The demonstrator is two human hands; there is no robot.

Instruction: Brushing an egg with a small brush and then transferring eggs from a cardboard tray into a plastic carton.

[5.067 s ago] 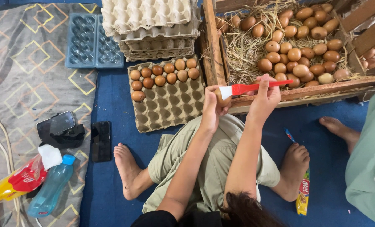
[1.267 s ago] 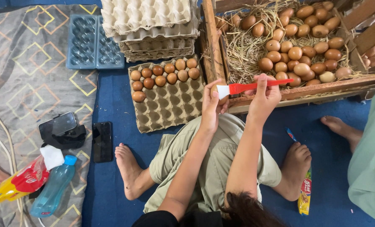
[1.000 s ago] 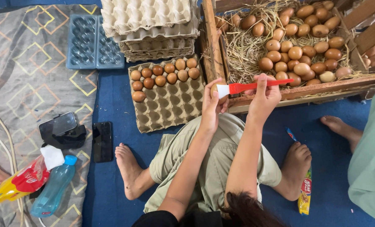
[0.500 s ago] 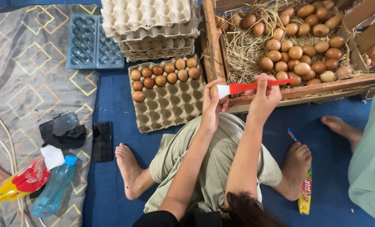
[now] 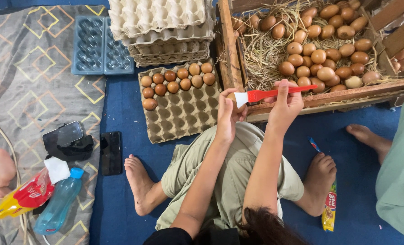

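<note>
My left hand (image 5: 227, 113) is closed around a brown egg (image 5: 232, 96), held up over my lap. A red-handled brush (image 5: 274, 93) is gripped in my right hand (image 5: 286, 105), and its white bristles rest against the egg. Just ahead of the left hand lies a cardboard egg tray (image 5: 183, 115) with about two rows of brown eggs at its far end. Beyond the right hand stands a wooden crate (image 5: 329, 97) lined with straw and holding several brown eggs.
A stack of empty egg trays (image 5: 165, 27) and a blue plastic tray (image 5: 95, 45) sit at the far left. Two phones (image 5: 111, 152), a water bottle (image 5: 59, 206) and a snack bag (image 5: 23, 199) lie on the mat. Another person's foot (image 5: 369, 138) and green clothing are at the right.
</note>
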